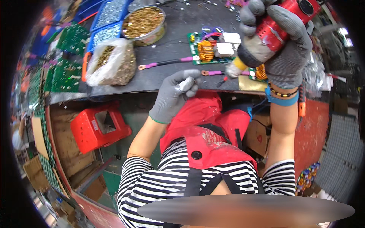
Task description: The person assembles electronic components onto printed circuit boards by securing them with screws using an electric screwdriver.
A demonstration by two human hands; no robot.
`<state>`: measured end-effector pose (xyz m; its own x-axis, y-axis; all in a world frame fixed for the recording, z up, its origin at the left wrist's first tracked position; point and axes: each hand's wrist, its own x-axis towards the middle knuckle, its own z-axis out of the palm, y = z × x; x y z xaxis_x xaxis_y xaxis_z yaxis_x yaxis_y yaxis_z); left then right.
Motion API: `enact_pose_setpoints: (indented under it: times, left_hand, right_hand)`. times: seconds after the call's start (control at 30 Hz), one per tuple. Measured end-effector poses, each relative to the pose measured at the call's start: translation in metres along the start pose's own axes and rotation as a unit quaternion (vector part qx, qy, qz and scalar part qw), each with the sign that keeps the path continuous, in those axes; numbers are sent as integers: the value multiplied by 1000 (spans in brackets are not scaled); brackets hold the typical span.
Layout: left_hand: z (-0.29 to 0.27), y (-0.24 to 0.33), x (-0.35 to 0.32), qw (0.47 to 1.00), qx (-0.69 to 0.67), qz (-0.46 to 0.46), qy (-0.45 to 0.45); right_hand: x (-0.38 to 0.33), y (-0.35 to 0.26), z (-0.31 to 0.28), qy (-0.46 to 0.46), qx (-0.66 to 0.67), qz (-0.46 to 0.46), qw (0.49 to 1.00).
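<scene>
My right hand [289,53], in a grey glove, grips a red power screwdriver [270,32] with a dark collar and a taped, whitish nose. The nose slants down to the left, over the bench. Below it lies a short cable with a ring lug [207,73] and purple sleeving, its other end beside a partly hidden copper coil [261,72]. My gloved left hand [171,93] is at the bench's front edge, fingers curled; what they hold, if anything, is hidden. A green circuit board [194,48] with a copper coil and white blocks lies behind; a black-and-purple cable [167,62] reaches toward it.
Left on the bench [152,81] are a plastic bag of small brass parts [121,68], a round tub of brass screws [162,33] and blue bins [99,19]. Green boards [64,76] lie farther left. A red stool [85,131] is underneath. Clear plastic bags [315,74] lie right.
</scene>
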<state>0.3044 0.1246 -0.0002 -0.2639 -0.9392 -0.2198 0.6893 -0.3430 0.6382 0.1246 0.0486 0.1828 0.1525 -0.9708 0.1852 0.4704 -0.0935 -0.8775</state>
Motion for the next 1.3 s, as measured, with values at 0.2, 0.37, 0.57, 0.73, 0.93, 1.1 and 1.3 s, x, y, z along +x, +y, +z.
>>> enact_pose_setpoints:
  times: [0.2,0.37,0.57,0.73,0.93,1.1,1.3]
  left_hand:
    - [3,-46,12,981,-112,-41,-154]
    - [12,-50,8,991,-37,-24,-125]
    - [29,-44,3,996,-65,-37,-45]
    - [42,-41,-6,991,-103,-61,-61]
    - [45,-48,-9,985,-156,-65,-34]
    - [48,-51,-10,960,-269,-70,-42]
    - [59,-58,-9,964,-261,-38,-25]
  right_hand:
    - [-18,3,-2,48,1,41,998]
    - [-24,6,-9,67,-25,50,996]
    - [-28,5,-7,83,-2,55,995]
    - [-26,15,-22,81,35,60,994]
    - [-26,29,-49,-63,-29,-12,998]
    - [-30,31,-41,-41,-66,-62,995]
    - [-29,25,-43,-44,-44,-52,997]
